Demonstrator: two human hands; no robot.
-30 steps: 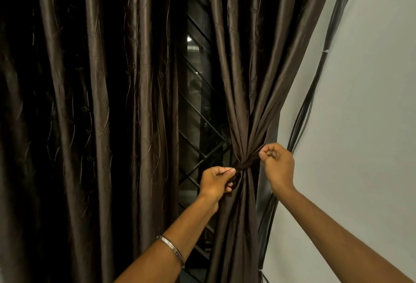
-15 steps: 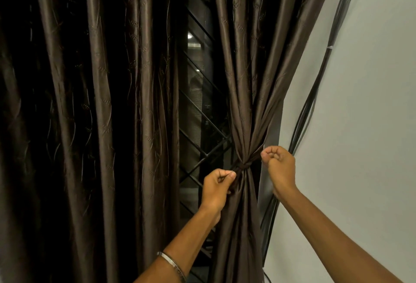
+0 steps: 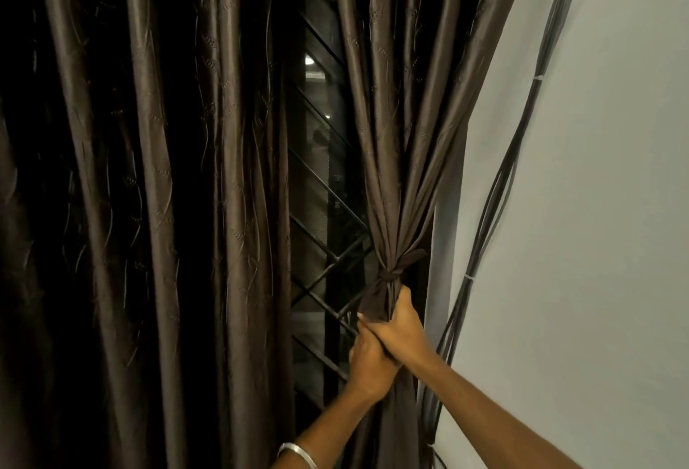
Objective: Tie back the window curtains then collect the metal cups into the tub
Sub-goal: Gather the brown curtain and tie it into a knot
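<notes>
The dark brown right curtain (image 3: 395, 140) is gathered into a bunch and bound by a knotted tie-back (image 3: 391, 273) of the same fabric. Just under the knot, my right hand (image 3: 404, 330) grips the bunched curtain and the hanging tie end. My left hand (image 3: 367, 368) sits directly below it, fingers wrapped round the same bunch, partly covered by the right hand. The left curtain (image 3: 156, 207) hangs loose in long folds. No metal cups or tub are in view.
A window with a diagonal metal grille (image 3: 328, 267) shows in the gap between the curtains. A bundle of black cables (image 3: 496, 200) runs down the grey wall (image 3: 596, 244) right of the curtain.
Both hands have left the tie ends beside the knot and dropped below it, now stacked together gripping the bunched curtain. The knot stands pulled tight.
</notes>
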